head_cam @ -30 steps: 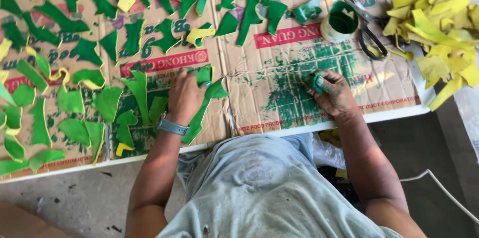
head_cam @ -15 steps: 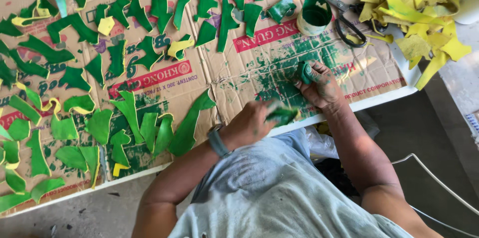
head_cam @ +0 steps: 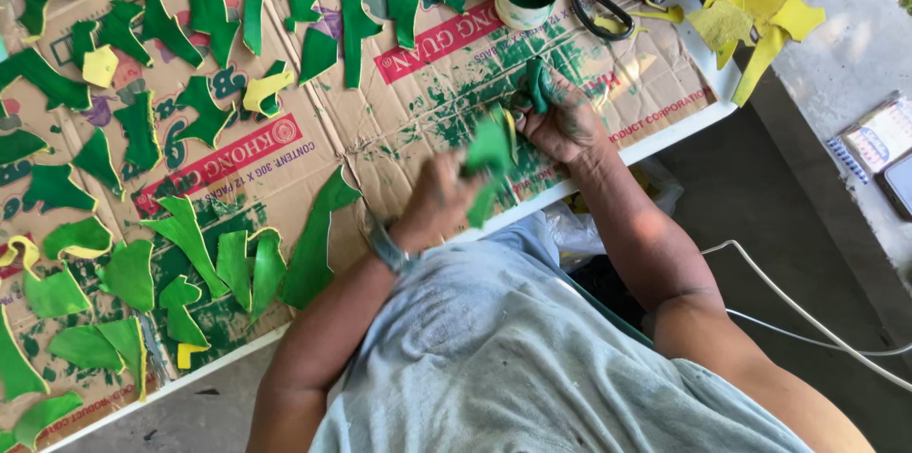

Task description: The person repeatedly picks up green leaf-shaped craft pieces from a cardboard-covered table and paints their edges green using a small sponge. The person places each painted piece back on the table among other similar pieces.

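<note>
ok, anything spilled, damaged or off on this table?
Green paint is smeared over the flattened cardboard in front of the hands, and the right hand is stained with it. A painted piece hangs over the table's near edge. The left hand holds a green piece; nothing looks broken.

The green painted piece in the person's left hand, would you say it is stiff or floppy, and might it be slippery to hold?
The green piece looks thin and probably bends easily: similar leaves on the cardboard curl at their edges. It likely weighs little, since the left hand pinches it at one end. Fresh-looking paint could make it slick; the right hand is smeared green.
</note>
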